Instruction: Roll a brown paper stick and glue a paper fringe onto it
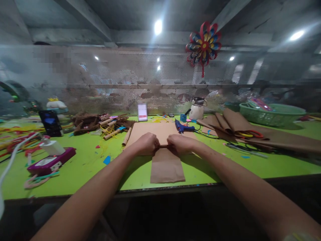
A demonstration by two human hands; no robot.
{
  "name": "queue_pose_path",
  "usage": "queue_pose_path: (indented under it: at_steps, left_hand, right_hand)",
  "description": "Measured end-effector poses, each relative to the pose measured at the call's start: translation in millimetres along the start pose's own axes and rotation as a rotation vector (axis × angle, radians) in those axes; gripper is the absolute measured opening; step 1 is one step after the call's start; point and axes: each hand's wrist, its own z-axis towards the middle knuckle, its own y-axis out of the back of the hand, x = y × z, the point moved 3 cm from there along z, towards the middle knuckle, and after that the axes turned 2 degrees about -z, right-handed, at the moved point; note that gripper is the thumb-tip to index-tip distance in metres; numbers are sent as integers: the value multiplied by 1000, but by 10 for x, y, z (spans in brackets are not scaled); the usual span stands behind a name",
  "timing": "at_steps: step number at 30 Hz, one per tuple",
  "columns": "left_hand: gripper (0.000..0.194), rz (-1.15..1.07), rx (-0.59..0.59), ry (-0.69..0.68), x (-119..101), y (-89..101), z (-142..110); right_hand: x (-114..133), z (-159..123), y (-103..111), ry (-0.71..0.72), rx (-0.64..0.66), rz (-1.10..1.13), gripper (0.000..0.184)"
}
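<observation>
A strip of brown kraft paper (167,167) hangs toward me, its near end lying by the table's front edge. Both hands pinch its far end, where a narrow folded or rolled edge shows between them. My left hand (148,143) grips the left side of that edge with curled fingers. On the right side, my right hand (181,143) pinches it the same way. Under and beyond the hands lies a flat tan board (160,129). A blue glue gun (184,126) rests at the board's right, just past my right hand.
Left stand a purple power strip (54,162) with a white plug and a dark phone (50,123). Rolled paper tubes (112,129) lie beyond. Right are brown paper sheets (233,124), orange-handled scissors (255,134) and a green basket (273,113). A white jug (197,110) stands behind.
</observation>
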Motion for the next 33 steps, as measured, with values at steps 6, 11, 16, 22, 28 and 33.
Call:
queue_pose_path:
  at_steps: [6, 11, 16, 22, 28, 33]
  left_hand:
    - [28, -21, 1, 7, 7, 13, -18]
    - [21, 34, -31, 32, 65, -2, -21]
    - [18, 113, -61, -9, 102, -41, 11]
    - [18, 106, -55, -7, 91, -30, 1]
    - [17, 65, -16, -8, 129, -35, -24]
    - [16, 54, -28, -46, 168, -62, -22]
  right_hand:
    - [39, -2, 39, -32, 11, -49, 16]
    - [42, 15, 56, -62, -27, 36, 17]
    - [22, 9, 31, -106, -20, 94, 16]
    - [-1, 4, -29, -95, -20, 108, 15]
    - [-29, 27, -62, -59, 22, 93, 20]
    - [-34, 27, -67, -21, 12, 78, 16]
